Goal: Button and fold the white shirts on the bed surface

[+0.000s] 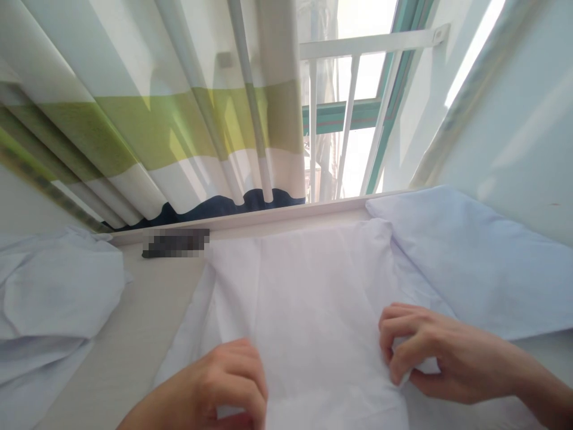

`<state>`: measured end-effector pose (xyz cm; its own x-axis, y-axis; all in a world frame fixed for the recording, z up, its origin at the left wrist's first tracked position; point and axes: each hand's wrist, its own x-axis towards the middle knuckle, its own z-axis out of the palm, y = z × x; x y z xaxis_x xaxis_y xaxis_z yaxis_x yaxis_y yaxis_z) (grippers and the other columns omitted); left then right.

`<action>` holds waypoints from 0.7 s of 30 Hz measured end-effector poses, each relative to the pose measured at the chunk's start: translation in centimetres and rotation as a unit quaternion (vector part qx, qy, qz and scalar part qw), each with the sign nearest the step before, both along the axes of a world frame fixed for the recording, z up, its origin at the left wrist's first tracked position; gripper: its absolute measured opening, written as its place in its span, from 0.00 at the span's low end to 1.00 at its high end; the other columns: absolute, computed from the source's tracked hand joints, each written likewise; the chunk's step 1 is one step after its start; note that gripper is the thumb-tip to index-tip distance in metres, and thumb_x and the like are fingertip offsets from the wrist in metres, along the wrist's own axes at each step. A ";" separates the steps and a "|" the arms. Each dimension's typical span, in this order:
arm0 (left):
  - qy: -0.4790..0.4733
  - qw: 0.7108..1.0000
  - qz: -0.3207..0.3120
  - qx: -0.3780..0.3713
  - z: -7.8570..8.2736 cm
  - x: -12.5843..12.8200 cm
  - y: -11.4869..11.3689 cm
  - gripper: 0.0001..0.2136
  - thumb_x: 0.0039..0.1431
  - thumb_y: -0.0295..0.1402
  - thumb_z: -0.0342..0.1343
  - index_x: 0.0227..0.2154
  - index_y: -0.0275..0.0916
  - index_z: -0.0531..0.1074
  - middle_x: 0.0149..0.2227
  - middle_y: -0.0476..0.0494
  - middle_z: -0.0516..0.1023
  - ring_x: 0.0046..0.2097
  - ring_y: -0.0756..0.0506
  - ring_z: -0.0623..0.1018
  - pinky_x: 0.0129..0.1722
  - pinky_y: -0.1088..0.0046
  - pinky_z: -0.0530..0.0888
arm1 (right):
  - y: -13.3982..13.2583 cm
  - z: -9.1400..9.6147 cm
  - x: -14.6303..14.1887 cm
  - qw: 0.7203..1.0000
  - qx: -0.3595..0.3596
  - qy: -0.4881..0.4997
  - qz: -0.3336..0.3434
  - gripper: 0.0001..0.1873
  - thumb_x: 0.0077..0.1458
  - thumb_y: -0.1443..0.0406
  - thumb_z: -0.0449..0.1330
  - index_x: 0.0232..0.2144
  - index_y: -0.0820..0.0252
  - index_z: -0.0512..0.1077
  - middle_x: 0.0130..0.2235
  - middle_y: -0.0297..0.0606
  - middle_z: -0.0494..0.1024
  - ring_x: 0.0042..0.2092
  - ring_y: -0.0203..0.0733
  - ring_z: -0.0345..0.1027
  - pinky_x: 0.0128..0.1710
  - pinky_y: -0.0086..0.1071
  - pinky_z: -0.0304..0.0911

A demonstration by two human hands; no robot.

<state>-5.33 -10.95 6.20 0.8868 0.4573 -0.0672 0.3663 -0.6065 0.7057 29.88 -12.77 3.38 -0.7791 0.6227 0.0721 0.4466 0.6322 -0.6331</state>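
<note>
A white cloth (313, 298), partly folded and lightly creased, lies spread over the pale surface in front of me; whether it is a garment does not show. My left hand (228, 382) is at its lower left, fingers curled down and gripping the fabric, the fingertips partly hidden. On the right edge, my right hand (434, 349) has its fingers bent and closed on the cloth, with a bit of fabric between thumb and fingers. The near end of the cloth runs out of view at the bottom.
A crumpled white cloth (58, 292) lies at the left, and a flat folded white cloth (487, 263) at the right against the wall. A dark pixelated object (176, 243) rests by the back ledge. Beyond are a green-striped curtain (152, 125) and a white window railing (371, 45).
</note>
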 end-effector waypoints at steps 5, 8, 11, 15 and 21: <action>0.026 0.999 0.012 -0.027 0.8 0.8 1.1 0.12 0.53 0.25 0.57 0.40 0.42 0.74 0.42 0.46 0.79 0.43 0.47 0.78 0.46 0.73 0.74 | 0.2 1.3 0.3 0.999 -0.047 -0.008 0.003 0.12 0.52 0.71 0.62 0.40 0.54 0.76 0.39 0.37 0.79 0.41 0.41 0.73 0.45 0.35 0.68; 0.047 0.992 0.107 0.055 0.9 2.8 3.6 0.09 0.62 0.30 0.50 0.43 0.41 0.73 0.43 0.44 0.77 0.43 0.47 0.77 0.47 0.69 0.74 | 2.1 2.2 -1.5 0.996 -0.019 -0.061 -0.062 0.10 0.63 0.61 0.55 0.41 0.54 0.75 0.39 0.39 0.79 0.41 0.42 0.74 0.42 0.36 0.69; 0.052 0.950 0.229 0.205 -0.2 5.8 7.3 0.13 0.65 0.29 0.45 0.47 0.38 0.72 0.49 0.41 0.77 0.51 0.43 0.75 0.54 0.62 0.70 | 5.7 2.1 -5.3 0.976 0.089 -0.116 -0.161 0.18 0.66 0.58 0.49 0.48 0.60 0.73 0.47 0.47 0.77 0.48 0.51 0.72 0.49 0.46 0.65; 0.115 0.877 0.352 0.306 -3.4 7.6 12.0 0.19 0.67 0.30 0.43 0.56 0.29 0.67 0.59 0.30 0.70 0.61 0.36 0.68 0.62 0.52 0.60 | 11.5 -0.4 -9.7 0.928 0.153 -0.194 -0.278 0.30 0.67 0.56 0.43 0.60 0.75 0.61 0.64 0.62 0.59 0.65 0.62 0.52 0.61 0.52 0.51; 0.244 0.833 0.392 0.304 -7.1 2.8 14.9 0.25 0.70 0.41 0.37 0.65 0.39 0.59 0.68 0.39 0.57 0.67 0.35 0.58 0.65 0.49 0.52 | 15.8 -5.0 -7.3 0.891 0.084 -0.235 -0.379 0.36 0.65 0.46 0.35 0.69 0.54 0.48 0.71 0.43 0.43 0.71 0.51 0.34 0.67 0.50 0.33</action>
